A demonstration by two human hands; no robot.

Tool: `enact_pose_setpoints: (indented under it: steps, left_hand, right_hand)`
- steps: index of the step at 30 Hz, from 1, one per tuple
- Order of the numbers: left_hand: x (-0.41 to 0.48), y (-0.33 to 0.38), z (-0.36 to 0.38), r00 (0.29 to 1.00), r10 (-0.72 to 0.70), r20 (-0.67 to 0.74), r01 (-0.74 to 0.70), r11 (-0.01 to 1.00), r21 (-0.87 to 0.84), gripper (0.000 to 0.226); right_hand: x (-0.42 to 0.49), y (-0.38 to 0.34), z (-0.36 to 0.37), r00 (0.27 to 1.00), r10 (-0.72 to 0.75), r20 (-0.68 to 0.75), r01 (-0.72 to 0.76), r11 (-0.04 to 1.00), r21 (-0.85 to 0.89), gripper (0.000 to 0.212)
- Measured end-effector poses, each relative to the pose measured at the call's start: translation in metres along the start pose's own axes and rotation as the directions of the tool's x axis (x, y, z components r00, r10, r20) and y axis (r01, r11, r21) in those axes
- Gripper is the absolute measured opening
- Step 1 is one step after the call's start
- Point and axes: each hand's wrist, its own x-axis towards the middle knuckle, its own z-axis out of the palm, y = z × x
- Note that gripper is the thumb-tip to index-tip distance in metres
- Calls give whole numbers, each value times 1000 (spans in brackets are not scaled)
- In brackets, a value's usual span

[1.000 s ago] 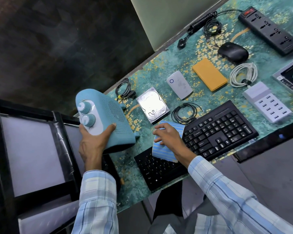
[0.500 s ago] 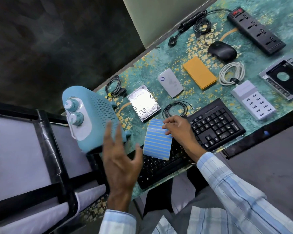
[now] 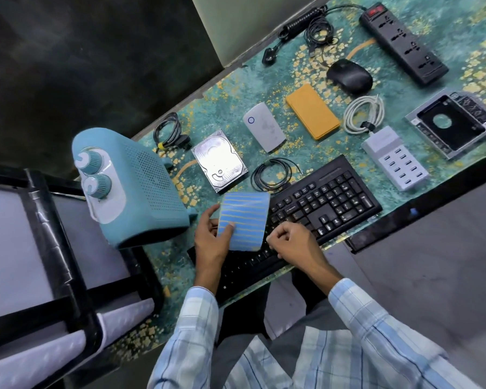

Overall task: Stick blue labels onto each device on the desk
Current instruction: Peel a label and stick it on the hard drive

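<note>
A sheet of blue labels (image 3: 243,220) is held above the left end of the black keyboard (image 3: 328,197). My left hand (image 3: 212,242) grips its left edge, thumb on the front. My right hand (image 3: 291,240) has curled fingers whose tips pinch the sheet's lower right edge. On the desk lie a teal two-knob device (image 3: 141,189), a hard drive (image 3: 219,161), a white power bank (image 3: 264,126), an orange case (image 3: 312,115), a mouse (image 3: 350,77), a power strip (image 3: 404,42), a white USB hub (image 3: 396,158) and a drive caddy (image 3: 449,122).
Coiled cables lie by the hard drive (image 3: 169,131), above the keyboard (image 3: 271,176), beside the hub (image 3: 364,115) and at the back (image 3: 317,26). A black-framed stand (image 3: 59,248) sits left of the desk, under the teal device's edge.
My left hand let go of the teal device, which now stands on the desk's left end, and took hold of the label sheet. My right hand slid to the sheet's lower right edge.
</note>
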Motion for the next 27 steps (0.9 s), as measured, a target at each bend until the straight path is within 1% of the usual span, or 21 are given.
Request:
enact_pose_setpoints:
  steps: [2, 3, 5, 7, 9, 11, 13, 14, 15, 16, 17, 18, 19, 20, 21, 22, 24, 27]
  left_hand:
    - [0, 7, 0, 998, -59, 0, 59, 988, -141, 49]
    - [1, 10, -1, 997, -79, 7, 79, 978, -191, 49]
    - [2, 13, -1, 992, -119, 32, 123, 955, -268, 52]
    - [3, 14, -2, 986, -157, 57, 167, 934, -316, 54]
    - [2, 15, -3, 984, -166, 60, 176, 926, -335, 54]
    - [1, 17, -4, 985, -164, 56, 174, 931, -321, 54]
    - [0, 17, -4, 985, -169, 35, 172, 946, -273, 53]
    - [-1, 15, -4, 986, -165, 2, 161, 960, -229, 53]
    - [-2, 14, -4, 989, -141, -50, 131, 978, -160, 56]
    - [-4, 12, -5, 991, -77, -112, 71, 996, -62, 60]
    - [-7, 11, -7, 986, 37, -164, -28, 998, 60, 60]
    - [-10, 9, -9, 965, 189, -184, -154, 969, 191, 55]
    - [-13, 9, -11, 924, 347, -159, -289, 908, 303, 45]
    - [-17, 10, -12, 879, 466, -100, -402, 837, 372, 34]
    - [-22, 12, -12, 843, 538, -31, -480, 777, 408, 23]
    - [-29, 14, -11, 818, 574, 32, -529, 731, 430, 16]
    - [-38, 13, -9, 808, 579, 107, -555, 688, 468, 11]
    - [-40, 6, -10, 818, 561, 130, -544, 678, 494, 12]
  right_hand:
    - [0, 1, -1, 999, 10, 31, -12, 999, 52, 22]
    - [0, -1, -3, 997, 16, 70, -22, 996, 86, 24]
    - [0, -5, -5, 985, 26, 168, -52, 987, 152, 27]
    - [1, -8, -6, 976, 27, 218, -69, 980, 184, 27]
    - [3, -9, -3, 973, 39, 226, -97, 963, 253, 23]
    - [6, -8, -1, 971, 66, 230, -149, 918, 367, 16]
    - [8, -9, -2, 966, 79, 248, -187, 873, 451, 12]
    - [8, -9, -2, 965, 79, 252, -192, 864, 465, 11]
    - [8, -10, -3, 965, 80, 250, -193, 862, 469, 11]
    - [8, -11, -3, 966, 84, 246, -195, 860, 472, 11]
    - [7, -13, -3, 967, 92, 239, -200, 855, 478, 12]
    - [7, -15, -3, 967, 101, 234, -207, 849, 487, 13]
    - [6, -16, -2, 968, 108, 228, -211, 843, 495, 14]
    - [6, -18, -1, 968, 112, 225, -214, 838, 502, 13]
    - [6, -19, 0, 968, 114, 225, -216, 835, 506, 12]
    - [7, -19, 1, 967, 115, 226, -218, 832, 510, 11]
    - [7, -21, 4, 963, 118, 244, -232, 825, 515, 11]
    - [6, -22, 7, 952, 123, 281, -262, 803, 535, 11]
